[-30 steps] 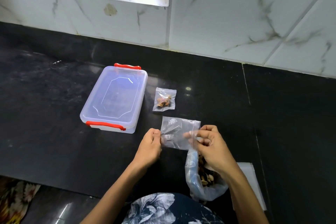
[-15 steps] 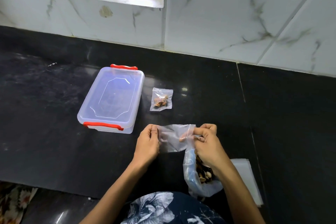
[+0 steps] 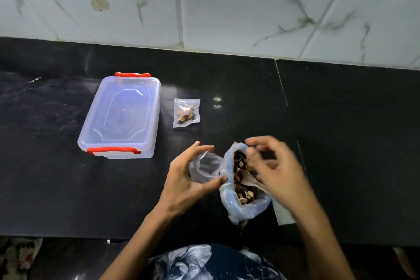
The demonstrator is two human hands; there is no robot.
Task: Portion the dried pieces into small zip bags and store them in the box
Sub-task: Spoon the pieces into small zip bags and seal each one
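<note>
My left hand [image 3: 185, 180] grips a small empty zip bag [image 3: 205, 169] between thumb and fingers, its mouth held open. Just to its right stands a large clear bag of dried pieces [image 3: 242, 193], open at the top, with a pale spoon [image 3: 248, 178] lying in it. My right hand [image 3: 272, 170] is motion-blurred above that bag's mouth, fingers spread and holding nothing that I can see. A filled small zip bag [image 3: 186, 112] lies flat on the counter farther back. The clear box [image 3: 120, 116] with red clips sits to the left, lid on.
The black stone counter [image 3: 341, 143] runs to a white marble-tiled wall [image 3: 250, 7] at the back. Part of a white flat stack [image 3: 284, 213] shows under my right forearm. The counter's front edge is close to my body.
My right hand has let go of the small bag and moved right, over the large bag. My left hand now holds the small bag alone, with its mouth opened.
</note>
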